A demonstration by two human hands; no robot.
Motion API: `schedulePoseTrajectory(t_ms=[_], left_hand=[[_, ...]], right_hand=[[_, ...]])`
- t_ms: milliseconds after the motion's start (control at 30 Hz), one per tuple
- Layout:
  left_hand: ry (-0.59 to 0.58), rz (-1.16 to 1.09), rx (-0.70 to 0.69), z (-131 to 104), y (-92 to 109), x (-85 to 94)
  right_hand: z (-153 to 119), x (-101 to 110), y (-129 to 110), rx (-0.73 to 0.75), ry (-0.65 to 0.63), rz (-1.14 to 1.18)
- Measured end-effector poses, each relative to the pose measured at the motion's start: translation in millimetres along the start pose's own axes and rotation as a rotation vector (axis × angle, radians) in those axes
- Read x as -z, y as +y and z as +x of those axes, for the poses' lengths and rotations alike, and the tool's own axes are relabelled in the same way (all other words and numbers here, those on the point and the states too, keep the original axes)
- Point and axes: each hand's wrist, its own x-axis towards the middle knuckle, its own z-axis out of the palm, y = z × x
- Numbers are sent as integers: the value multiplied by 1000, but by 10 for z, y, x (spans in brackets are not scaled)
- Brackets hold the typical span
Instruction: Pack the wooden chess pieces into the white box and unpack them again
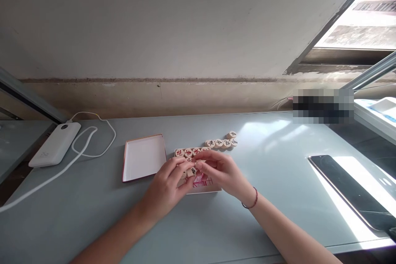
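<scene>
Both hands meet over an open box (204, 190) that holds round wooden Chinese chess pieces. A row of pieces with red characters (188, 152) lies along its far side. My left hand (167, 185) is closed, with a black-lettered chess piece (192, 172) between its thumb and fingers. My right hand (223, 170) is pinched against the left fingertips, and what it grips is hidden. Red and white printing (202, 180) shows on the box floor under the fingers. Behind the box, several black-lettered pieces (218, 143) lie on the table, with one piece (231, 134) farther back.
The box lid (144, 158) lies inside up to the left of the box. A white power bank (55, 144) with a white cable (84, 152) is at the far left. To the right lies a phone (349, 189). A wall (161, 97) bounds the table (272, 165) behind.
</scene>
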Motion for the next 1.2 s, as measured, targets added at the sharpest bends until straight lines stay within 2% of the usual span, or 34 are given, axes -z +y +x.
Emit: schedulePoseTrajectory(t_ms=[167,267,400,533,800,1000,1200], left_hand=[[-71,-48,60,21,-20,-17],[-106,-56,9,49,-16,-56],[-168,-21,-69,97,14,-140],[-197,67,-97,111,32,-196],[-185,134,-60,83,-57,-43],[-218,133,-61,36,-109,26],[-243,106,-59,15,-124,0]], right_hand=[[38,240,-62,20,298,71],[36,300,-109,18,343,85],[20,266,-87,39,269,54],[-24,230,-45,75,153,-138],[-121,205,-68,258,-129,-637],[-97,153,19,381,-160,-933],[-56,150,118,457,-174,-1062]])
